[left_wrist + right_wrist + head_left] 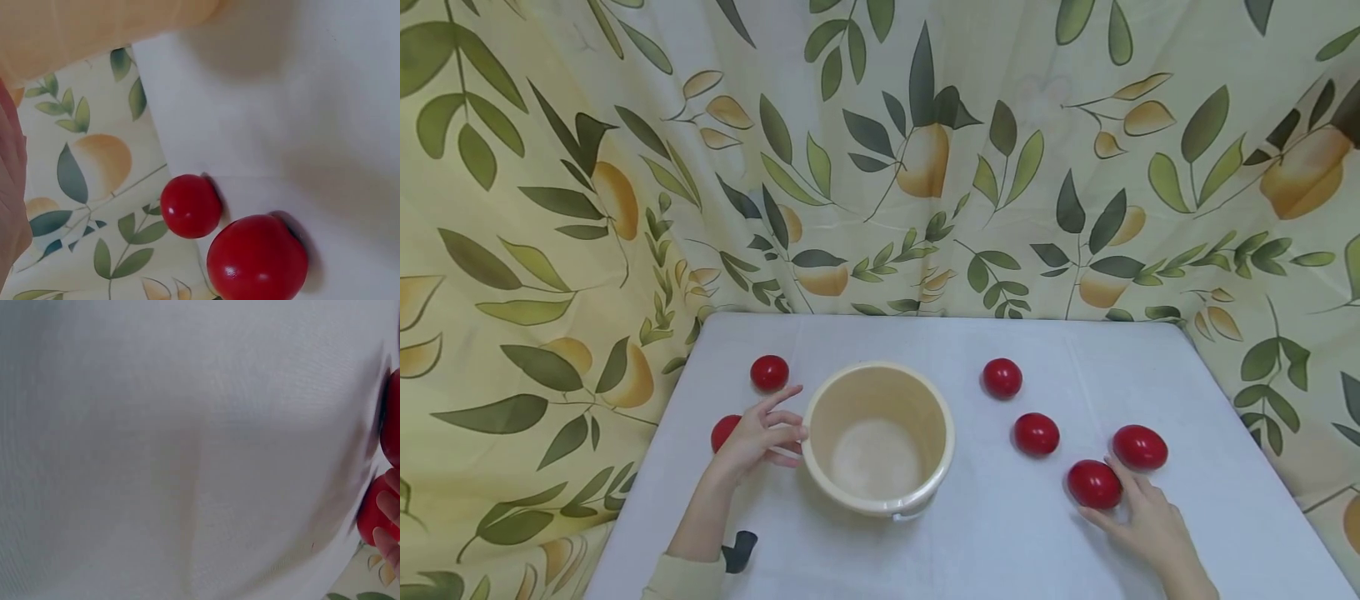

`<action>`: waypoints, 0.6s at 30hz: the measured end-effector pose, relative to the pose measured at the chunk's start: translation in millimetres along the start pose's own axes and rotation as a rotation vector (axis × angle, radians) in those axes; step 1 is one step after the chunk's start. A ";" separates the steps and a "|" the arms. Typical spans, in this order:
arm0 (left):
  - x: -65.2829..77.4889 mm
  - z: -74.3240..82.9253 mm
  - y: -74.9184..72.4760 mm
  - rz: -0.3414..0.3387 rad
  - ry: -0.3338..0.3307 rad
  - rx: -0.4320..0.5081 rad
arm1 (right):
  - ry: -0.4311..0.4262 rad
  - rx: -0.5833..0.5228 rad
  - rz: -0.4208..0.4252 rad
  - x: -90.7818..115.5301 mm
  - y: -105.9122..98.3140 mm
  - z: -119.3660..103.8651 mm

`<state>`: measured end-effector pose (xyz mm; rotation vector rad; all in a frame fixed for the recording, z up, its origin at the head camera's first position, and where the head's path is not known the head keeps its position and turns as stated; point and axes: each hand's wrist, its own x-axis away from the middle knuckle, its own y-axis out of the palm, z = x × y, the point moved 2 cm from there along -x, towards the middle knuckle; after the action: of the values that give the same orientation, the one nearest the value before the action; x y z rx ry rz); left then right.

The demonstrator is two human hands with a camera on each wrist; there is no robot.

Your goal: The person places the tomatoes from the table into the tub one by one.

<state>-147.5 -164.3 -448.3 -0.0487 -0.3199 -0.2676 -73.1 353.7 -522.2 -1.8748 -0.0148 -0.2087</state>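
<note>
A cream plastic bucket (880,517) stands upright on the white table, its inside bare. My left hand (762,435) is at the bucket's left side, fingers extended, with fingertips touching the wall near the rim. In the left wrist view part of this hand (9,194) shows beside the bucket (94,34). At the right, my right hand (1150,517) holds a red tomato (1094,484) between thumb and fingers, low over the tabletop or on it. Another tomato (1140,447) lies just behind that hand. Fingertips (389,506) and red tomatoes show at the right wrist view's edge.
Two tomatoes (1002,378) (1037,434) lie right of the bucket. Left of it are another tomato (770,373) and one partly behind my left hand (724,431). A dark object (741,552) lies by the left sleeve. A leaf-patterned curtain (880,208) hangs behind the table (985,542).
</note>
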 end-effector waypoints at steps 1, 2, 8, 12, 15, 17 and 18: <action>-0.1 -0.2 0.1 -0.004 -0.004 0.001 | 0.004 0.001 -0.007 -1.0 0.9 0.2; 0.0 -0.4 0.2 -0.007 -0.008 0.003 | 0.008 0.002 -0.014 -2.1 1.9 0.7; -0.9 -1.9 0.5 -0.041 -0.027 0.018 | 0.000 0.007 -0.011 -7.1 3.8 0.6; 0.0 -1.5 1.5 -0.072 -0.038 0.038 | -0.012 0.008 -0.012 -9.9 4.9 0.8; 0.7 -0.6 2.5 -0.084 -0.047 0.042 | -0.029 0.018 -0.003 -12.0 5.9 1.6; 1.1 -0.2 2.7 -0.082 -0.050 0.041 | -0.046 0.023 0.006 -12.8 6.2 1.7; 1.1 -0.4 2.6 -0.081 -0.050 0.039 | -0.049 0.024 0.006 -13.3 6.4 1.6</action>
<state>-145.7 -162.1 -448.3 -0.0043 -0.3773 -0.3406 -85.3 354.5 -530.8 -1.8550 -0.0455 -0.1578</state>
